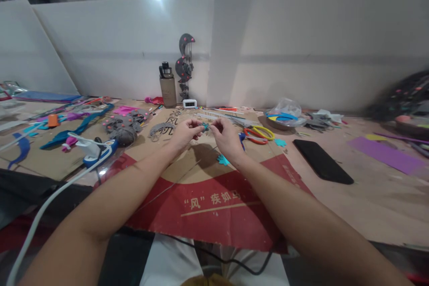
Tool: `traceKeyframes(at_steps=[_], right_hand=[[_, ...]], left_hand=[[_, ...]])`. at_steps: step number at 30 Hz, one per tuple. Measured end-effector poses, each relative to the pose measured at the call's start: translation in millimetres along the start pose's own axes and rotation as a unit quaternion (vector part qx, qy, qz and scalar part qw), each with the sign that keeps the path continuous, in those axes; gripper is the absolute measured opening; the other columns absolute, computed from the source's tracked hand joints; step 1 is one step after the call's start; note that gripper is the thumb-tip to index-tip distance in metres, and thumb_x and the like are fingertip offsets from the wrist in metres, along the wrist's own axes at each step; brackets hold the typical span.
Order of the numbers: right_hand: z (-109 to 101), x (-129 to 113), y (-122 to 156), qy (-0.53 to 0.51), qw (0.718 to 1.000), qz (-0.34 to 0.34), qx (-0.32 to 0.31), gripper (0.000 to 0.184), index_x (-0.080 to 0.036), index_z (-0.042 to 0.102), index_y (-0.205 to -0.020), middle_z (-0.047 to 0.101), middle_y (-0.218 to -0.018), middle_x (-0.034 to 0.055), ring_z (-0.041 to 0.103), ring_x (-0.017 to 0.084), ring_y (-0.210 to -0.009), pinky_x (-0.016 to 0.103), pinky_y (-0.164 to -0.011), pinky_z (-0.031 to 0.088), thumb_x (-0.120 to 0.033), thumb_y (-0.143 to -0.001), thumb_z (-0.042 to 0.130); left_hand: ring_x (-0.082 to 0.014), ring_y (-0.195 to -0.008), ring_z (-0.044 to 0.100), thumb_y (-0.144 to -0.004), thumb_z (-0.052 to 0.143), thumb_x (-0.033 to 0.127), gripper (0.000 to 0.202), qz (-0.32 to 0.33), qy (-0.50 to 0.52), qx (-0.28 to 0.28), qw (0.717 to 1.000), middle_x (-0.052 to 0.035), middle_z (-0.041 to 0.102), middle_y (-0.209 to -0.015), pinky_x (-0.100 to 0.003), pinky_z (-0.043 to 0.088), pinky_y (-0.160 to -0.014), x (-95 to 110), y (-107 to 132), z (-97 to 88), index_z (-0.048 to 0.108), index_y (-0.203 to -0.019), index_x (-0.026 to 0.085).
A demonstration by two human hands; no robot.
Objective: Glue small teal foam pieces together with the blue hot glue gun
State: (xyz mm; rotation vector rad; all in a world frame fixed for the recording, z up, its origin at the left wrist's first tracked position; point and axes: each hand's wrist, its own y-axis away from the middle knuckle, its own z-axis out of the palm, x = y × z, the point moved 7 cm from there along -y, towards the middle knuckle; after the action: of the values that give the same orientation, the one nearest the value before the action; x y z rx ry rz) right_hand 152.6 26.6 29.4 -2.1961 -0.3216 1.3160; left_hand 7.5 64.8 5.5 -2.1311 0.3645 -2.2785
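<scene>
Over the brown and red cardboard sheet [214, 223], both hands meet at a small teal cutout [205, 127]. My left hand [188, 134] pinches its left side between thumb and forefinger. At its right edge, my right hand [226, 136] has thumb and fingertips pressed together; the exact grip is too small to see. Another turquoise flower-like cutout [223, 159] lies below my right wrist, and a similar turquoise piece [280, 142] rests further right. Beside the right hand are red-handled scissors [256, 136] and yellow-handled scissors [264, 132].
A black phone [322, 161] and purple sheet [387, 154] lie on the right. A bowl [284, 122] with plastic wrap stands behind. On the left are grey yarn [124, 134] and a blue-white power strip [98, 153] with a white cable. A bottle [167, 89] stands near the white partition.
</scene>
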Motion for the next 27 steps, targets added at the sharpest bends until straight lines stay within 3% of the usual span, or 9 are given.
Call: traceKeyframes(at_steps=[7,20,27], right_hand=[[3.3,-0.8,0.2,0.01,1.0,-0.005,-0.025,0.017,-0.021,0.053,-0.074,0.057,-0.074,0.0026,0.049,0.018,-0.074,0.031,-0.07,0.037,-0.034,-0.084,0.047],[6.4,3.6,-0.4,0.02,0.999,-0.007,-0.033,0.023,-0.02,0.053,-0.072,0.055,-0.069,0.0007,0.046,0.016,-0.067,0.029,-0.066,0.033,-0.035,-0.088,0.045],[4.4,1.9,0.4,0.012,1.0,-0.008,-0.028,0.024,-0.021,0.053,-0.073,0.055,-0.07,0.0005,0.048,0.016,-0.069,0.029,-0.067,0.035,-0.037,-0.089,0.043]], left_hand=[[-0.0082,-0.053,0.054,-0.062,0.077,0.025,0.027,0.017,0.007,0.006,1.0,0.002,0.058,-0.062,-0.022,0.041,-0.048,-0.5,-0.9,-0.2,0.058,-0.077,0.015],[-0.0125,-0.065,0.065,-0.062,0.079,0.026,0.033,0.01,0.061,-0.047,0.997,0.0,0.063,-0.07,-0.026,0.051,-0.063,2.9,3.7,11.3,0.054,-0.081,0.013],[-0.0137,-0.065,0.066,-0.061,0.078,0.028,0.034,-0.01,0.06,-0.039,0.997,0.0004,0.062,-0.071,-0.025,0.051,-0.059,3.6,5.5,11.5,0.053,-0.079,0.014]])
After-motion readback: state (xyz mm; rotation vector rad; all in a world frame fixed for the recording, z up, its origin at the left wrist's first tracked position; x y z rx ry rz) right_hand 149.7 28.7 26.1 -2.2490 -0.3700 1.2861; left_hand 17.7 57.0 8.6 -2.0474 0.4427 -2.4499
